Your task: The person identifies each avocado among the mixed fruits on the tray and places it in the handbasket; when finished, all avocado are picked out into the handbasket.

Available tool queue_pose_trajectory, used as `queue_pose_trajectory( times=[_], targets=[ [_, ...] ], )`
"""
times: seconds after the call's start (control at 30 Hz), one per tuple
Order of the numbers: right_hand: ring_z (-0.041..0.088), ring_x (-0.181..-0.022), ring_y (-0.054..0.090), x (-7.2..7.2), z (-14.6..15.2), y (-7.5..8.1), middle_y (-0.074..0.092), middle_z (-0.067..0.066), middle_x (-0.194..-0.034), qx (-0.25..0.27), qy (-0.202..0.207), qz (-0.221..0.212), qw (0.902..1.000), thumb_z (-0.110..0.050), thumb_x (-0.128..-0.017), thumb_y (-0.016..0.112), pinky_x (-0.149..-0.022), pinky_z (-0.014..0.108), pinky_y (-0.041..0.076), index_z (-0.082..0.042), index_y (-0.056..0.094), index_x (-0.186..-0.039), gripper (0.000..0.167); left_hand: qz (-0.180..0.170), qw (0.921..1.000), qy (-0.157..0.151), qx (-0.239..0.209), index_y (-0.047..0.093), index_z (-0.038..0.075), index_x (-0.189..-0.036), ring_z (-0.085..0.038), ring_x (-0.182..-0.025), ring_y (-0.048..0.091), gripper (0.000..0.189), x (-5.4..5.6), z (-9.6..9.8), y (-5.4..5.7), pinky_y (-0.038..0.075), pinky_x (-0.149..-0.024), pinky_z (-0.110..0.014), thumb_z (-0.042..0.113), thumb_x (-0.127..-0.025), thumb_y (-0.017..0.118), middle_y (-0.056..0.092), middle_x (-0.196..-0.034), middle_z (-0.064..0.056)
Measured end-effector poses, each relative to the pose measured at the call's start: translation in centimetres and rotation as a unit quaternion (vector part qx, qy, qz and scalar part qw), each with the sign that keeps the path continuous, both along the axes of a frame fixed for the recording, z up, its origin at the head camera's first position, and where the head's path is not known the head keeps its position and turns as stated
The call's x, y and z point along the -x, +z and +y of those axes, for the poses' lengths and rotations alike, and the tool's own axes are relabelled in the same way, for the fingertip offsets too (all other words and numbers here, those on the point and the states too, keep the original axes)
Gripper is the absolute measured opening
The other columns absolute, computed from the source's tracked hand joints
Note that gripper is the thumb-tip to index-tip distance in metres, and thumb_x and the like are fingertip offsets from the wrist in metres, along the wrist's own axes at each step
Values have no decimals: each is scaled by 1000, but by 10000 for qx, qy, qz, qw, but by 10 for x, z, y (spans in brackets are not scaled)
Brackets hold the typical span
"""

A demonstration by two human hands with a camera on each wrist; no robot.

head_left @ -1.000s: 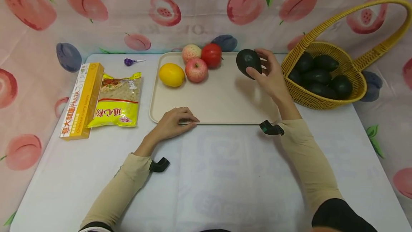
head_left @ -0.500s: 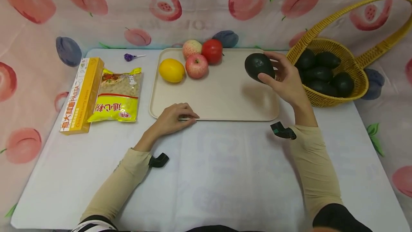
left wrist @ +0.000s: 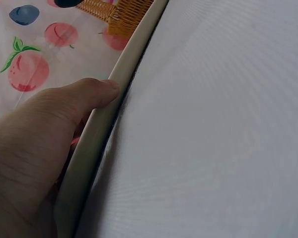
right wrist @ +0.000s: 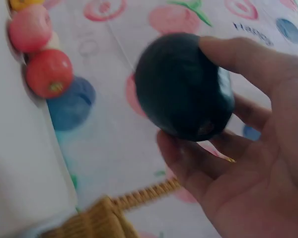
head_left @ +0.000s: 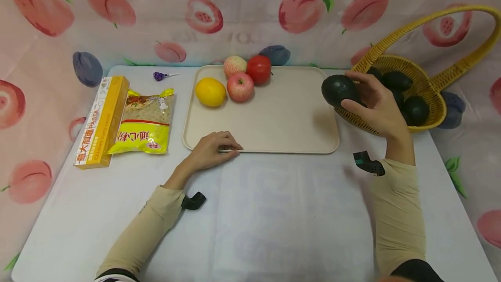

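Observation:
My right hand [head_left: 377, 103] holds a dark green avocado [head_left: 339, 90] in the air, close to the tray's right end and in front of the basket. In the right wrist view, thumb and fingers curl round the avocado [right wrist: 181, 87]. My left hand [head_left: 213, 150] grips the front rim of the beige tray [head_left: 289, 142]; the left wrist view has the thumb on the rim [left wrist: 97, 131], other fingers mostly hidden. On the tray's back left lie a yellow lemon [head_left: 210, 92], a pink apple [head_left: 240, 87], a pale speckled fruit [head_left: 235, 65] and a red fruit [head_left: 259, 69].
A yellow wicker basket [head_left: 432, 121] with a tall handle stands at the back right, several avocados [head_left: 415, 110] inside. At the left lie a pasta box [head_left: 102, 121], a yellow bag of pasta [head_left: 142, 123] and a purple lollipop [head_left: 159, 76]. A fruit-print cloth hangs behind.
My right hand has carried the avocado rightward, from over the tray to in front of the basket. My left hand has stayed at the tray's front rim.

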State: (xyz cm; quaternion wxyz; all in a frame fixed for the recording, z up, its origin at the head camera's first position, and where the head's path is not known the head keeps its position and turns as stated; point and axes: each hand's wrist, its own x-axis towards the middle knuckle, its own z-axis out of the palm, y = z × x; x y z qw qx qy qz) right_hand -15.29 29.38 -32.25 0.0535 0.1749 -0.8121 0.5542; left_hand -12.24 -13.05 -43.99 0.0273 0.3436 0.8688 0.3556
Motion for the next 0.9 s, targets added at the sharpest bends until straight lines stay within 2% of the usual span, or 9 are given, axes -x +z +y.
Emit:
queue_pose_trajectory(
  times=[0.13, 0.33, 0.43, 0.6, 0.77, 0.9],
  targets=[
    [8, -113, 55, -6, 18, 5, 53, 4, -130, -378, -168, -258, 9988, 7, -80, 68, -89, 9, 43, -9, 47, -138, 64, 14, 10000, 9, -34, 73, 30, -99, -2, -84, 54, 13, -2, 1, -1, 42, -75, -27, 31, -87, 68, 63, -92, 17],
    [3, -108, 55, -15, 47, 7, 50, -3, -130, -910, -312, -622, 9934, 1, -85, 65, -81, 7, 45, -14, 44, -140, 61, 59, 10000, 1, -4, 73, 29, -98, -2, -82, 53, 13, -2, 1, 1, 42, -74, -26, 29, -86, 69, 63, -92, 17],
    [3, -108, 54, -17, 59, 6, 49, -4, -129, -803, -335, -616, 9943, 4, -86, 62, -81, 7, 44, -12, 43, -141, 60, 68, 10000, -7, 2, 73, 29, -98, -2, -82, 53, 13, -2, 1, 1, 42, -74, -26, 29, -86, 70, 63, -91, 17],
    [3, -107, 51, -18, 76, 0, 49, -8, -127, -454, -671, -739, 9940, 4, -87, 61, -79, 6, 42, -13, 43, -141, 59, 60, 10000, -51, -4, 73, 30, -99, -2, -82, 54, 13, -2, 0, -1, 42, -74, -26, 31, -87, 68, 63, -92, 17],
    [-2, -106, 48, -14, 86, -4, 47, -13, -129, -660, -1214, -1020, 9851, -5, -89, 62, -77, 5, 39, -22, 42, -142, 60, 91, 10000, -25, -28, 73, 30, -99, -1, -83, 54, 13, -1, 1, 0, 42, -74, -26, 32, -87, 68, 63, -92, 17],
    [-3, -104, 48, -11, 89, -12, 47, -15, -127, -770, -1393, -1239, 9795, -12, -89, 64, -76, 4, 38, -26, 42, -142, 59, 23, 10000, 18, -24, 73, 30, -98, -2, -83, 54, 13, -1, 1, 0, 42, -74, -26, 30, -86, 69, 63, -92, 18]
  ],
)
